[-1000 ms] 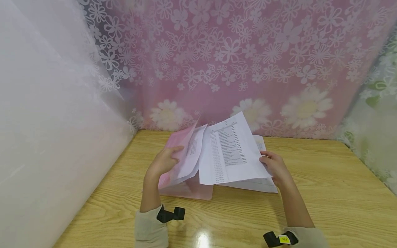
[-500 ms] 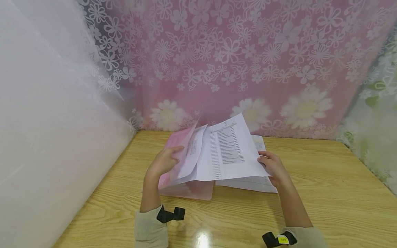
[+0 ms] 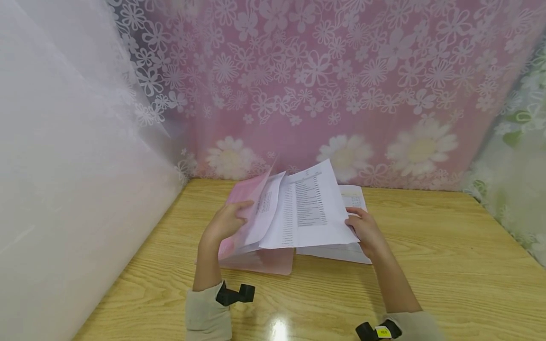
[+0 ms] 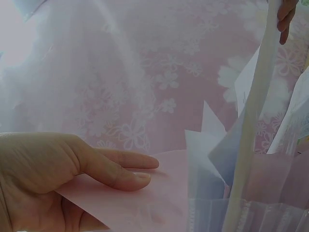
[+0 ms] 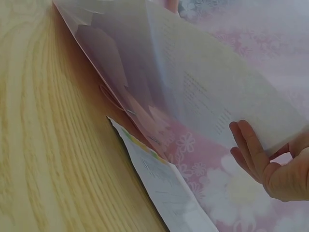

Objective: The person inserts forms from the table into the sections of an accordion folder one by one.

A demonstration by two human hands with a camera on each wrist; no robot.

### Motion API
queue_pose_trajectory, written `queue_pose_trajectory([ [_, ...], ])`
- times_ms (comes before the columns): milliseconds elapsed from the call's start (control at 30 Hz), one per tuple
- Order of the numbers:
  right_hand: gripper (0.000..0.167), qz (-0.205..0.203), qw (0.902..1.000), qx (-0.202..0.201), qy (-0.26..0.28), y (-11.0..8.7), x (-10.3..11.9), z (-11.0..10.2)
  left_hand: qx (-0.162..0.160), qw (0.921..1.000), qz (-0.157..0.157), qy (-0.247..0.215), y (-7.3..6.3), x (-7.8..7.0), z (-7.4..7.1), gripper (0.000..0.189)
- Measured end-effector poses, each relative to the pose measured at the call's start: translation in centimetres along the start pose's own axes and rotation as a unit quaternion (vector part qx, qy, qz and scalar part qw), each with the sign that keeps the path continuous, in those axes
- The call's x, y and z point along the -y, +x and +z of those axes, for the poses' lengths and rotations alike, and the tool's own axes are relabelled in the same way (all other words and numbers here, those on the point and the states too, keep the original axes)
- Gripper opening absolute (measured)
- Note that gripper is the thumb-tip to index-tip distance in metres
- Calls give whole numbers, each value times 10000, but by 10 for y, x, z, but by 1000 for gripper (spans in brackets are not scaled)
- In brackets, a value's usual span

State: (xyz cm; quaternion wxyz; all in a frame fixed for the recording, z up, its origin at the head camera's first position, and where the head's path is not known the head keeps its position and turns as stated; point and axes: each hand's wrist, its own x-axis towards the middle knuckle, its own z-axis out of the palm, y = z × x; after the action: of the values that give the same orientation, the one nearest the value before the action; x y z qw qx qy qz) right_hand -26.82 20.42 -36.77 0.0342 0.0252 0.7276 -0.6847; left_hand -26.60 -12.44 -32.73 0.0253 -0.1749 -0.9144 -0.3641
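A pink folder (image 3: 277, 263) stands part open on the table, with clear pockets and papers between its covers. My left hand (image 3: 223, 225) pinches its raised cover; in the left wrist view the thumb lies on the pink cover (image 4: 164, 193) with fingers behind it. A printed sheet (image 3: 311, 234) leans up from the folder, its left part against the papers there. My right hand (image 3: 367, 232) holds that sheet by its right edge, thumb on the front; the right wrist view shows the fingers (image 5: 251, 147) on the back. How deep the sheet's left edge reaches is hidden.
Another printed paper (image 3: 332, 252) lies on the wooden table (image 3: 435, 255), partly beneath the held sheet and beside the folder. A pink flowered curtain (image 3: 273, 118) hangs along the table's back edge. A whitish sheet wall (image 3: 85, 166) borders the left side.
My right hand has moved left with the printed sheet, which sits a little lower and nearer the folder. The paper on the table has shifted slightly left. My left hand stays put.
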Motion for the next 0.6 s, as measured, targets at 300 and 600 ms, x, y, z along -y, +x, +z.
queue_pose_trajectory([
  [300,52,-91,9999,-74,119,-1,0,18,10,10000,0,21,0,0,0,47],
  [600,53,-10,9996,-142,237,-1,-3,35,5,10000,6,84,1,-1,1,47],
])
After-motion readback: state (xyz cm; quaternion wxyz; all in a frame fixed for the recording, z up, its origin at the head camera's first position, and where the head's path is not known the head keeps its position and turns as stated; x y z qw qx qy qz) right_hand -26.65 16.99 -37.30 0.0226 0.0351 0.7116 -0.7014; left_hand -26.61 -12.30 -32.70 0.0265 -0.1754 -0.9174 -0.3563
